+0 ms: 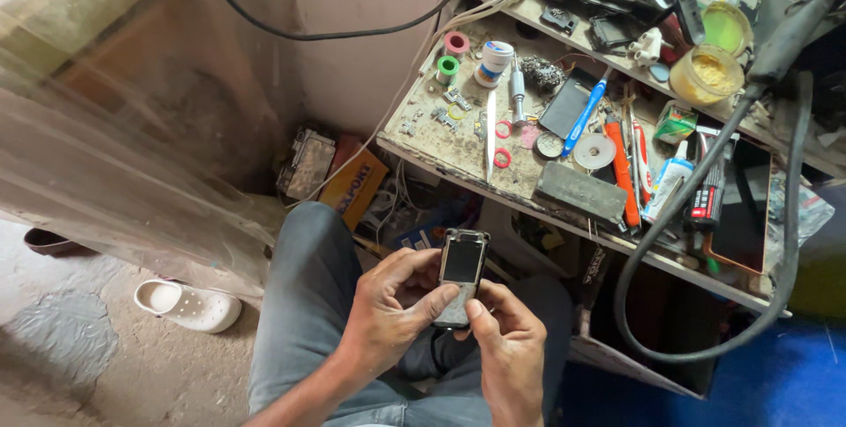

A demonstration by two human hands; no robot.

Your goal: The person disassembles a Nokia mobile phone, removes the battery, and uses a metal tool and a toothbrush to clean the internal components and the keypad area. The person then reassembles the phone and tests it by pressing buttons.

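Note:
A small bar-shaped mobile phone [461, 268] with a dark screen and grey keypad is held upright over my lap. My left hand [392, 308] wraps its left side, thumb lying across the keypad. My right hand [509, 348] grips the lower right corner, thumb tip pressing near the phone's bottom edge. Both hands sit above my grey-trousered knees [308, 304].
A cluttered workbench [458, 158] stands ahead and right with tape rolls, tweezers, screwdrivers, glue bottle, a dark tablet and jars. A thick black hose [670, 215] loops down its front. Boxes lie under the bench by the wall. A white clog [187, 305] rests on the floor, left.

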